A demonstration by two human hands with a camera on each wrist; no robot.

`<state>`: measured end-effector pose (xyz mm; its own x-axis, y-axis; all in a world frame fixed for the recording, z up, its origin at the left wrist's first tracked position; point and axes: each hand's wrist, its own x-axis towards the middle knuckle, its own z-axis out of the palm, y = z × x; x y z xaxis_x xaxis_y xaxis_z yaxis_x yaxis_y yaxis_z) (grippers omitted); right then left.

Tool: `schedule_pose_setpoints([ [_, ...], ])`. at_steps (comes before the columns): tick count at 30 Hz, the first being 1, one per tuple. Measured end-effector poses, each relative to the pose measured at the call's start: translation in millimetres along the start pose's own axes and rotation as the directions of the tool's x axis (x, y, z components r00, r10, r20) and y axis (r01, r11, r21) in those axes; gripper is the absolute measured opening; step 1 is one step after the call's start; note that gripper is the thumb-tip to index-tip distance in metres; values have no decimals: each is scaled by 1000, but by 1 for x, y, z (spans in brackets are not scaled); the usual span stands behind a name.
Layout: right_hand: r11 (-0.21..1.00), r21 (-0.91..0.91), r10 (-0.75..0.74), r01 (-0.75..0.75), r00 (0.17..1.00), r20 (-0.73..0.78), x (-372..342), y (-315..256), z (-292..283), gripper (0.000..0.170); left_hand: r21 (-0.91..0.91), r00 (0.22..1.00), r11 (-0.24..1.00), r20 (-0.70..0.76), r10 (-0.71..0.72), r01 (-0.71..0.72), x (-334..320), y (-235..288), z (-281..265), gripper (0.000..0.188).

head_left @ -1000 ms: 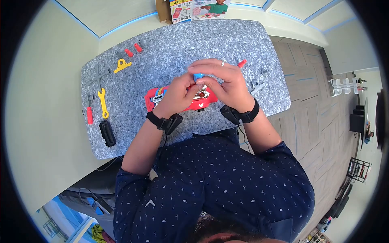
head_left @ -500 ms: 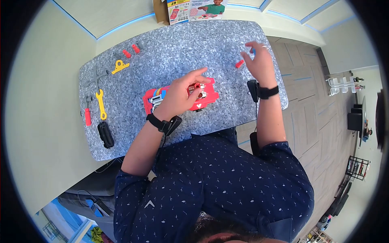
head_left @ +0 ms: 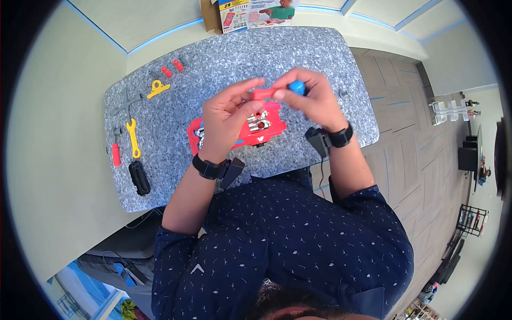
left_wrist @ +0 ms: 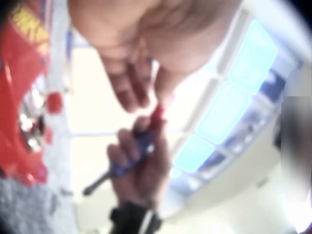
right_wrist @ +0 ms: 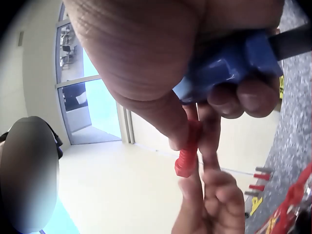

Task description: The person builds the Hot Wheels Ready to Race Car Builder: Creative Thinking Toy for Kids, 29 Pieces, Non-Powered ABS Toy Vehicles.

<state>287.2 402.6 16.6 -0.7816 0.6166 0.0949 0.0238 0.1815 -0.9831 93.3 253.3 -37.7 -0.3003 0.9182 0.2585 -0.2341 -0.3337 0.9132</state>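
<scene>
Above the table my right hand (head_left: 320, 104) holds a blue-handled screwdriver (right_wrist: 229, 63) against the palm, its dark shaft sticking out past the fingers. The same hand's thumb and forefinger pinch a red toy bolt (right_wrist: 187, 151) with a threaded shank. My left hand (head_left: 221, 125) has its fingers extended around the bolt's free end, the thumb tip right at it. Below the hands lies a red toy car (head_left: 274, 128) with a silvery engine. A red bolt head (left_wrist: 54, 102) stands up from that engine in the left wrist view.
Along the table's left side lie a yellow wrench (head_left: 133, 138), a red-handled hammer (head_left: 116, 153), a black part (head_left: 139, 177), a yellow clip-shaped piece (head_left: 158, 89) and red bolts (head_left: 178, 65). A grey nut (head_left: 343, 93) lies at right. A printed box (head_left: 269, 13) stands behind the table.
My right hand left the car with the screwdriver, reached the table's right side, and came back with the red bolt that lay there. My left hand stayed near the car and rose slightly.
</scene>
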Motion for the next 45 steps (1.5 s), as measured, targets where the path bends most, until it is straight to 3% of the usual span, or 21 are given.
schedule_pose_setpoints([
  [2, 998, 12, 53, -54, 996, 71, -2, 1, 16, 19, 5, 999, 999, -29, 34, -33, -4, 7, 1, 45],
  [4, 996, -11, -87, 87, 996, 25, -2, 12, 19, 20, 67, 997, 996, -45, 64, -60, -8, 10, -2, 41],
  [6, 990, 9, -143, 143, 989, -25, -2, 11, 13, 27, 315, 988, 937, 71, 135, -151, -8, 13, -9, 38],
  [7, 977, 136, -159, 164, 986, -50, -3, 9, 5, 30, 425, 978, 883, 135, 156, -200, -9, 14, -11, 37],
  [9, 903, 376, -180, 209, 978, -109, -3, 5, -6, 37, 471, 991, 878, 129, 24, -83, -17, 11, -8, 37],
  [10, 891, 368, -243, 266, 964, -110, -5, -1, -6, 43, 492, 991, 870, 128, -41, -27, -20, 9, -7, 37],
  [13, 836, 405, -376, 371, 924, -71, -11, -14, 4, 41, 606, 977, 787, 214, -15, -120, -24, -3, -9, 34],
  [16, 801, 471, -387, 368, 920, -61, -14, -16, 19, 41, 646, 960, 730, 275, 53, -225, -22, -13, -13, 37],
  [19, 771, 538, -380, 341, 924, -42, -11, -6, 35, 39, 602, 971, 770, 218, 94, -210, -21, -9, -6, 37],
  [25, 754, 560, -388, 343, 921, -42, -9, 19, 60, 36, 587, 988, 807, 153, -36, -62, -23, -5, -8, 37],
  [28, 776, 560, -354, 290, 935, 7, -7, 24, 59, 39, 578, 992, 813, 122, -3, -69, -25, -14, -10, 32],
  [31, 859, 385, -389, 339, 920, 57, -10, 9, 53, 35, 622, 989, 782, 141, -55, -45, -24, -12, -13, 26],
  [34, 920, 174, -375, 352, 918, 128, -12, -4, 49, 36, 565, 982, 813, 187, 40, -140, -22, -12, -14, 15],
  [37, 901, -133, -403, 413, 910, 95, -15, 0, 43, 39, 552, 982, 824, 189, 23, -126, -23, -15, -20, 11],
  [40, 857, -323, -415, 401, 909, 27, -21, -8, 46, 39, 511, 991, 859, 123, -44, -26, -23, -22, -17, 31],
  [42, 867, -169, -477, 470, 879, -2, -14, -6, 51, 41, 526, 983, 849, 178, -44, -57, -22, -17, -20, 31],
  [45, 877, -167, -451, 450, 892, 35, -17, -3, 41, 43, 522, 982, 852, 173, -77, -25, -23, -12, -18, 31],
])
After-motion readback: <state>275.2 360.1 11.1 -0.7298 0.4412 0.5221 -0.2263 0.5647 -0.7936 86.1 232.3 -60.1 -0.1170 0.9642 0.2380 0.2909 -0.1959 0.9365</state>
